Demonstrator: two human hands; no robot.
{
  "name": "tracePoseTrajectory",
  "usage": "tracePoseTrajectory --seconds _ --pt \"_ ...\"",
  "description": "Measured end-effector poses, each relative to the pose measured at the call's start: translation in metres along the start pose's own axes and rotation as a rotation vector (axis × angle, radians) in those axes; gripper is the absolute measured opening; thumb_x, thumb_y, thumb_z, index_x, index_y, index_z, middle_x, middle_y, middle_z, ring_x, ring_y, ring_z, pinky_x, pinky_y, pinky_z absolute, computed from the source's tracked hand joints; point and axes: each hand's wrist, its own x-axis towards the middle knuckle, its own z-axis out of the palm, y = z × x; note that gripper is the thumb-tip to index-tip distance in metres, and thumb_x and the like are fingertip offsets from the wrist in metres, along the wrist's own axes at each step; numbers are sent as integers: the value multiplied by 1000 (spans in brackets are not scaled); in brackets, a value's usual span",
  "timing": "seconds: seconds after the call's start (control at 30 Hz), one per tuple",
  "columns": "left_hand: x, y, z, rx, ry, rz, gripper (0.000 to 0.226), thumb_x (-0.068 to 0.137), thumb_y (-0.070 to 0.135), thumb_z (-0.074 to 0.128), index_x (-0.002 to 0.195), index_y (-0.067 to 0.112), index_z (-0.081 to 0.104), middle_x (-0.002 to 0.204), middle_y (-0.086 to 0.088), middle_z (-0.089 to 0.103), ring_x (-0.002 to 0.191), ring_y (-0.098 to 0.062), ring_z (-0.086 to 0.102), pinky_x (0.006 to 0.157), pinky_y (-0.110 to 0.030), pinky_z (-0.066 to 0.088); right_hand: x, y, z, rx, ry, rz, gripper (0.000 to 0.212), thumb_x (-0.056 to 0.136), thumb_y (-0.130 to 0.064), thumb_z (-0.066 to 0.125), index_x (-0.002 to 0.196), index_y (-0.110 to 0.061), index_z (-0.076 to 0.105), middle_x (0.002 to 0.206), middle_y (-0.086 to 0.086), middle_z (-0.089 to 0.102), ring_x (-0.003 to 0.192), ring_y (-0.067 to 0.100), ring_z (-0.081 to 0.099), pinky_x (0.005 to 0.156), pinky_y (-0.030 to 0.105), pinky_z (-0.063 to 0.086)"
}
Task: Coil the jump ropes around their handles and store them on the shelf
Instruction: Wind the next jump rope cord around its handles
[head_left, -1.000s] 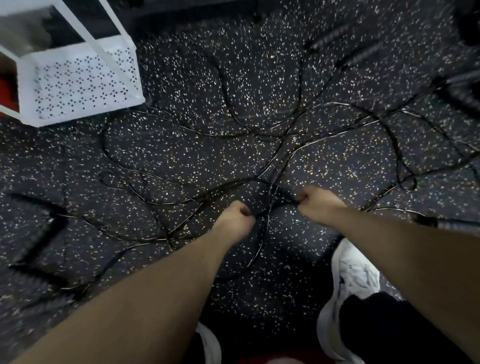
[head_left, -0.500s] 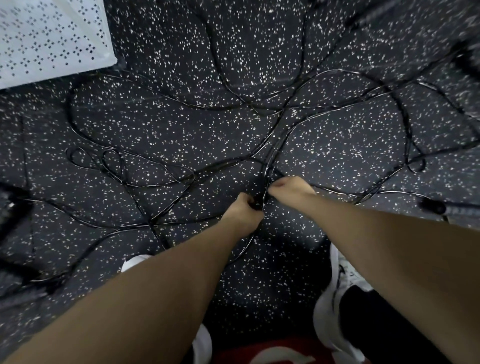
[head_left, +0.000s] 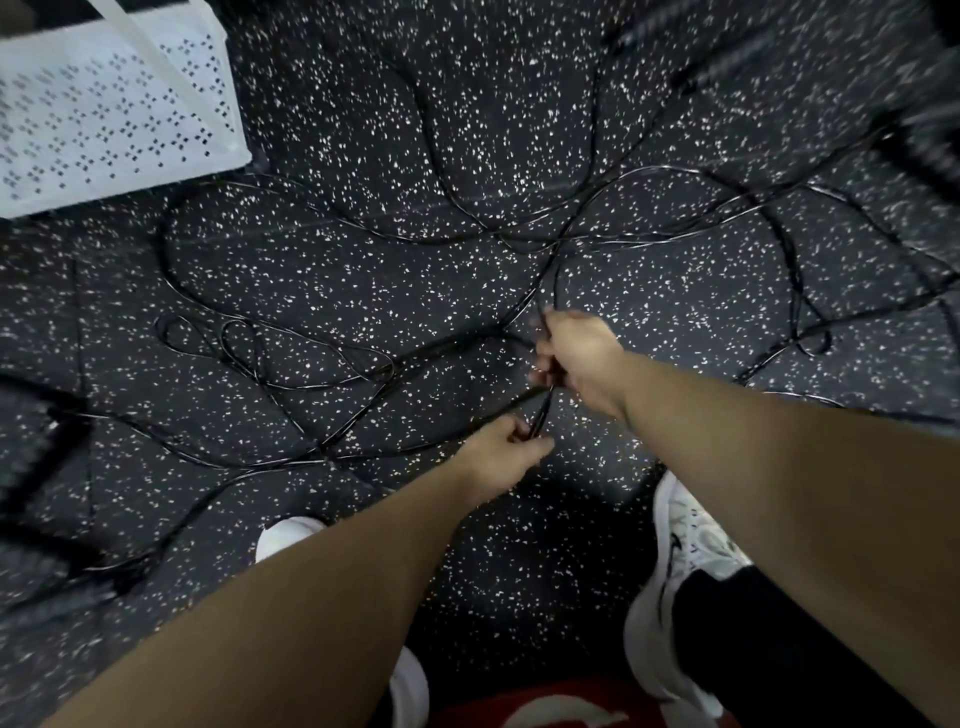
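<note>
I look down at a dark speckled floor strewn with thin black jump ropes that loop and cross each other in a loose tangle. My right hand is clenched around a bundle of rope strands, fingers curled on them, just above the floor near the middle of the tangle. My left hand sits just below and nearer to me than the right hand, pinching the same strands between thumb and fingers, so a short taut stretch of rope runs between the two hands. Far to the left of the hands and further from me stands the white shelf, its perforated panel showing a pattern of small punched holes; no rope is on it. Blurred black handles lie at the left edge of the floor, well apart from the hands, and more dark blurred handles lie at the far right. My white shoes stand on the floor close below the hands; the right one carries a small dark mark I cannot read. Something red with a white shape shows at the bottom edge, unreadable.
</note>
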Motion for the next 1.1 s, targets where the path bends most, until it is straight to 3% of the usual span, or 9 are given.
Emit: tracePoseTrajectory --seconds 0.13,0.37,0.47,0.53,0.6,0.7,0.8,0.93,1.1 --pt "-24 14 1 44 -54 70 24 105 43 53 110 21 60 85 0 78 83 -14 69 78 -28 47 -25 -44 -11 156 -14 42 42 108 -47 38 91 -15 57 60 -6 35 46 9 22 38 22 18" --pt "-76 47 -21 131 96 145 28 106 42 50 90 21 61 69 7 53 52 -5 46 53 -24 37 -83 -85 -47 118 -21 -177 37 105 -48 47 79 -22 48 58 -7 35 47 10 25 43 24 26" --pt "-101 54 -35 184 129 148 19 105 30 53 88 29 60 76 7 60 62 -8 53 60 -28 41 -113 -87 -52 27 -34 -336 33 105 -52 45 91 -23 54 51 -9 38 47 11 34 54 31 40" --pt "-119 63 -40 130 79 100 28 100 16 50 105 38 65 94 4 71 85 -16 65 79 -33 47 -135 -85 -53 -89 3 -432 41 104 -55 42 115 -19 59 52 -8 42 49 10 40 66 36 46" --pt "-142 81 -38 -1 95 75 39 99 5 44 124 27 64 93 -2 74 81 -18 67 86 -36 45 -158 -82 -52 -171 63 -533 56 104 -56 40 139 -14 51 59 -8 46 57 12 46 73 43 48" --pt "-173 105 -32 -302 129 100 32 109 24 39 102 6 65 61 -7 70 54 -12 66 81 -29 48 -195 -73 -52 -203 109 -704 51 105 -52 41 114 -5 60 70 0 52 68 17 48 80 41 48" --pt "-193 128 -22 -486 202 134 55 105 59 38 116 14 67 103 -12 79 99 -28 75 95 -42 57 -228 -54 -54 -325 76 -777 43 106 -50 41 80 -19 56 72 -5 59 67 12 53 67 33 43" --pt "-222 158 -18 -496 141 93 59 100 63 50 115 11 74 109 -12 78 102 -28 74 80 -40 57 -258 -23 -63 -724 -55 -893 43 106 -51 38 98 -21 68 86 -1 71 76 17 66 71 32 50" --pt "-257 176 -4 -272 161 196 28 106 31 55 116 12 72 71 4 60 66 -14 62 57 -26 54 -292 -15 -69 -1096 -147 -1001 42 107 -50 34 89 -18 54 76 0 58 73 22 57 77 35 50"
